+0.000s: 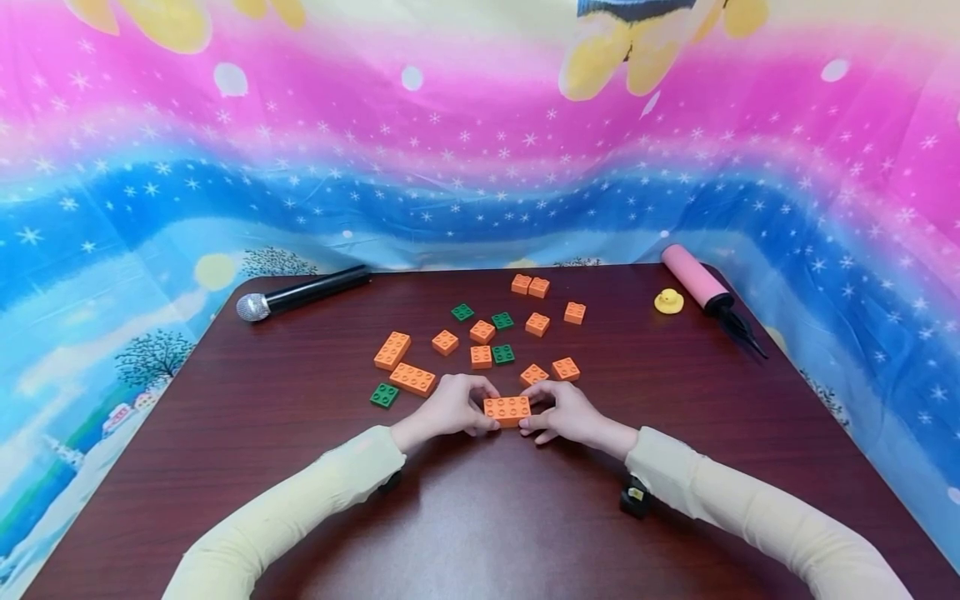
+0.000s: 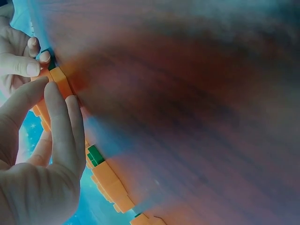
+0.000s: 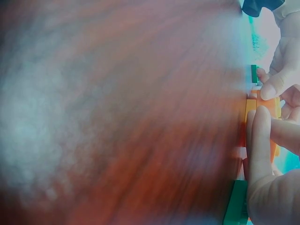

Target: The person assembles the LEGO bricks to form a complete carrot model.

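An orange eight-stud toy brick (image 1: 507,407) lies lengthwise between the two hands near the middle of the table, studs up. My left hand (image 1: 456,405) pinches its left end with thumb and fingers. At the other end, my right hand (image 1: 567,412) grips the brick in the same way. Close up in the left wrist view, the left hand (image 2: 47,150) has its fingertips at the orange brick (image 2: 61,80). The right wrist view has the right hand (image 3: 269,183) nearest, partly covering the brick (image 3: 269,107).
Two long orange bricks (image 1: 412,378) lie left of the hands, beside a green brick (image 1: 385,395). Several small orange bricks (image 1: 537,324) and green bricks (image 1: 502,320) are scattered beyond. Farther back are a microphone (image 1: 303,293), a yellow rubber duck (image 1: 669,302) and a pink hand pump (image 1: 696,277).
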`<state>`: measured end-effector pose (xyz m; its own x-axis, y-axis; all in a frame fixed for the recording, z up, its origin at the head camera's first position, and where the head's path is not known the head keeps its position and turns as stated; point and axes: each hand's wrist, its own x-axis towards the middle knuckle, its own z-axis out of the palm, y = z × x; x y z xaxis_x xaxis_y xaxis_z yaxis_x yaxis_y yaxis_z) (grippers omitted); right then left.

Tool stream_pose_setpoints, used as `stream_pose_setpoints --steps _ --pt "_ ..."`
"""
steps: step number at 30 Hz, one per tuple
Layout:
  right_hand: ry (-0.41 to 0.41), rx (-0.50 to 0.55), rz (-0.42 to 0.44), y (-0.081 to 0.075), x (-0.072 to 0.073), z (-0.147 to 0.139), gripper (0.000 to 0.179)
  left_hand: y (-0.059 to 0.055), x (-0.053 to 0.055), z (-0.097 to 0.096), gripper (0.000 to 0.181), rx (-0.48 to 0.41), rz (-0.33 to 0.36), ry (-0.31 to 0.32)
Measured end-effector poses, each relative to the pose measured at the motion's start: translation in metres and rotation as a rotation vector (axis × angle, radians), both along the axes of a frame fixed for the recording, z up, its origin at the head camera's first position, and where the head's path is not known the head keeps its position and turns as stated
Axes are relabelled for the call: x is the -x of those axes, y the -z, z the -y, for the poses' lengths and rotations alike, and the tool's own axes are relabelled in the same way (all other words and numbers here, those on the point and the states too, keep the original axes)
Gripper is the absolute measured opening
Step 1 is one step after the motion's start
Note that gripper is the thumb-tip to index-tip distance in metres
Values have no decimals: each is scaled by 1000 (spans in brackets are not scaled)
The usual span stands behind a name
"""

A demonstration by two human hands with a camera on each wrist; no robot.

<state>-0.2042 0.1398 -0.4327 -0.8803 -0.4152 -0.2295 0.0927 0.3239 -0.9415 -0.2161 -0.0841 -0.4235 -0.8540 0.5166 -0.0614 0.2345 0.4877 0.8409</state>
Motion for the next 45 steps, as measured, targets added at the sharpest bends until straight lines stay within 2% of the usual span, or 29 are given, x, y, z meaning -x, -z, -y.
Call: stream_pose_setpoints --steps 5,11,15,20,22,25,29,34,39,45 --pt "3 -2 -4 0 0 1 43 -1 -1 0 32 2 -10 -3" --pt "15 -10 6 -1 -1 2 46 -1 2 11 47 30 -20 -34" --pt "26 -26 11 -2 -2 2 52 -13 6 28 53 69 -41 -49" --pt "26 -31 15 -2 -2 0 56 -33 18 58 52 182 -150 -49" --pt "27 -30 17 -2 -2 0 56 -38 24 71 49 221 -198 -43" --pt "33 -30 18 -2 -1 0 55 -42 32 90 44 255 -231 -25" --pt "31 -26 19 -1 -1 -1 55 -40 38 109 42 272 -212 -23" --pt "29 -25 25 -1 -2 -1 55 -30 43 123 40 280 -168 -64" --pt "37 -23 31 -2 -2 -1 55 -21 46 127 41 278 -103 -98" --pt "29 -18 24 0 -2 -1 54 -15 50 128 45 275 -59 -102"
